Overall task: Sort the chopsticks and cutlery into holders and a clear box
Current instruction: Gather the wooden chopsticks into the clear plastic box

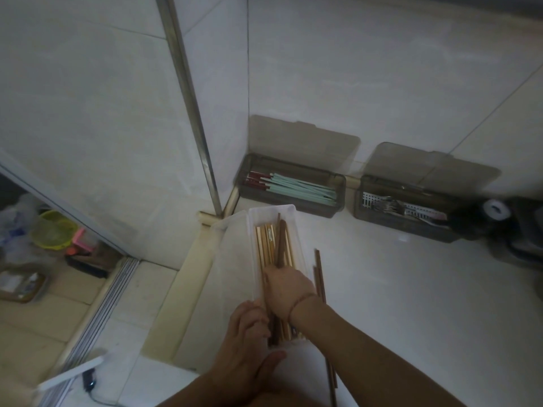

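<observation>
Here, chopsticks [273, 248] under both hands [286, 289].

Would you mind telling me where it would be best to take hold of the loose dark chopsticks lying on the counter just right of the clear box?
Probably at their far ends: the loose dark chopsticks lie flat, lengthwise away from the person, and the right hand and forearm cross their middle. Pinch from above, coming from the right, away from the clear box.

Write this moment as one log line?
right hand: on brown chopsticks in clear box | left hand: steadying box | spare chopsticks: on counter
</observation>
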`<action>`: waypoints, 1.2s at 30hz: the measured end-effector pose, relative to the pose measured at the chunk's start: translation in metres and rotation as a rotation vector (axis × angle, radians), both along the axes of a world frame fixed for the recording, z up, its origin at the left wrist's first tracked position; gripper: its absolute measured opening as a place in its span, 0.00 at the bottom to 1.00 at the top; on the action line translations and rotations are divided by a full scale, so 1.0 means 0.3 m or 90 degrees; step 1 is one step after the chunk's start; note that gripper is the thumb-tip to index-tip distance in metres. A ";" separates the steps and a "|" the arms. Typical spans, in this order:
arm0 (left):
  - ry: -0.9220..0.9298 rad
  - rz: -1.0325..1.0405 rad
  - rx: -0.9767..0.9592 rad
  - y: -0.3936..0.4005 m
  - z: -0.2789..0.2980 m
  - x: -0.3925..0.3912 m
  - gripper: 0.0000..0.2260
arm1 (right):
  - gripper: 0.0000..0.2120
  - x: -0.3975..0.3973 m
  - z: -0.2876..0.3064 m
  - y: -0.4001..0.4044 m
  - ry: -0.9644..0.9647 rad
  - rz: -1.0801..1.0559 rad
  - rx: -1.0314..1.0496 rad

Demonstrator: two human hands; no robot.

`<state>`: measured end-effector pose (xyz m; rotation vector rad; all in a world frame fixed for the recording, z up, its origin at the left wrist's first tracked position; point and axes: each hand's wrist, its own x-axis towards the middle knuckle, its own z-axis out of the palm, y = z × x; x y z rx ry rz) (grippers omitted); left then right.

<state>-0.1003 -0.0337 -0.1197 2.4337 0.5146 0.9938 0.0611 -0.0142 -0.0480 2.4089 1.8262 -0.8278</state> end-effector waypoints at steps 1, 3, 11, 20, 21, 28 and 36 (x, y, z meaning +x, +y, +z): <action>-0.002 -0.002 0.000 0.001 0.002 0.000 0.15 | 0.11 0.001 0.001 0.001 0.005 -0.009 0.009; -0.007 -0.006 -0.002 0.000 -0.001 -0.002 0.15 | 0.12 0.004 0.011 0.006 0.014 -0.024 0.016; 0.009 -0.007 0.006 0.001 0.006 -0.004 0.16 | 0.09 0.099 0.080 -0.069 -0.013 -0.175 0.444; 0.020 -0.006 -0.028 -0.002 -0.001 -0.004 0.17 | 0.09 0.200 -0.061 -0.254 -0.056 -0.325 0.015; 0.017 -0.004 -0.028 -0.002 -0.001 -0.003 0.17 | 0.10 0.197 -0.064 -0.259 -0.064 -0.342 0.013; 0.004 -0.003 -0.012 -0.001 0.005 0.002 0.16 | 0.14 0.197 -0.065 -0.225 -0.105 -0.365 -0.051; 0.018 0.004 -0.034 -0.003 0.000 -0.006 0.16 | 0.13 0.245 -0.062 -0.212 -0.020 -0.458 -0.044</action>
